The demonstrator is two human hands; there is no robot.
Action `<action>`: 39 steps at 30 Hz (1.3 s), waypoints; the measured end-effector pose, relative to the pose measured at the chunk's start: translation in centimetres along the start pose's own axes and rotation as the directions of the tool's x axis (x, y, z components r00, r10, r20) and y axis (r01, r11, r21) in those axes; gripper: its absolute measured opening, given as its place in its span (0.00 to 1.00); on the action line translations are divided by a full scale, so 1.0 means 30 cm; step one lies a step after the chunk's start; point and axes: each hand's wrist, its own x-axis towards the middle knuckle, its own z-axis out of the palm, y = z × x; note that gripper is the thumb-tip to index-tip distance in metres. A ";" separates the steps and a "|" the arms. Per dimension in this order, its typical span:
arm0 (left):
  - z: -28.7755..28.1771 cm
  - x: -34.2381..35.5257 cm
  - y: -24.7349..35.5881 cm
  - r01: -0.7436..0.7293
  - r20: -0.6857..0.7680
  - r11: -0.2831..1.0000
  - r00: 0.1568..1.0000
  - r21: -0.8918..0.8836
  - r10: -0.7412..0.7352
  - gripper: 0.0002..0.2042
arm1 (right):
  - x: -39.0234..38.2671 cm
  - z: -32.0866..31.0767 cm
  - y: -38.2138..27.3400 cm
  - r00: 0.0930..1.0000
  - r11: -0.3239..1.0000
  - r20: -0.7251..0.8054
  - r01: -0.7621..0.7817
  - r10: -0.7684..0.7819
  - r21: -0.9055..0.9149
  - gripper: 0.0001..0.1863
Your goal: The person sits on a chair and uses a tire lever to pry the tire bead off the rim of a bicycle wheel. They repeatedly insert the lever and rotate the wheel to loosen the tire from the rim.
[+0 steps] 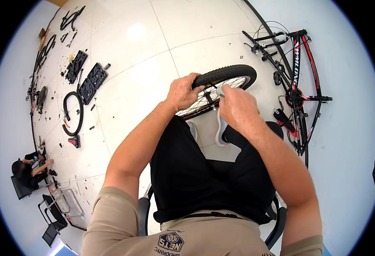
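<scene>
A bicycle wheel [247, 72] with a black knobbly tire stands tilted in front of my knees, its spokes and hub showing. My left hand [184, 92] is closed around the tire at the wheel's left side, thumb toward the rim. Over the spokes on the near right side, my right hand [240, 106] is closed, with a small whitish piece showing at its fingertips. What that piece is cannot be made out. The lower part of the wheel is hidden behind my hands and legs.
To the right, a black and red bicycle frame [298, 85] leans by the wall. Open black tool cases [94, 82], a loose tire [81, 117] and a red-black saddle [74, 141] lie on the left floor among small parts. Another person [25, 170] sits at far left beside chairs.
</scene>
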 end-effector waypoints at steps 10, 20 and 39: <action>-0.002 -0.016 -0.005 -0.045 -0.013 0.999 0.999 0.030 0.046 0.25 | -0.120 0.403 0.108 0.941 0.934 -0.321 0.010 0.112 0.356 0.25; -0.038 -0.015 0.067 0.095 0.114 0.985 0.987 0.142 -0.111 0.32 | -0.040 0.553 0.116 0.948 0.793 -0.126 -0.168 0.294 0.586 0.18; 0.027 0.200 0.143 0.406 0.270 0.914 0.877 0.027 -0.397 0.39 | 0.047 0.633 0.087 0.893 0.676 -0.047 -0.303 0.448 0.671 0.16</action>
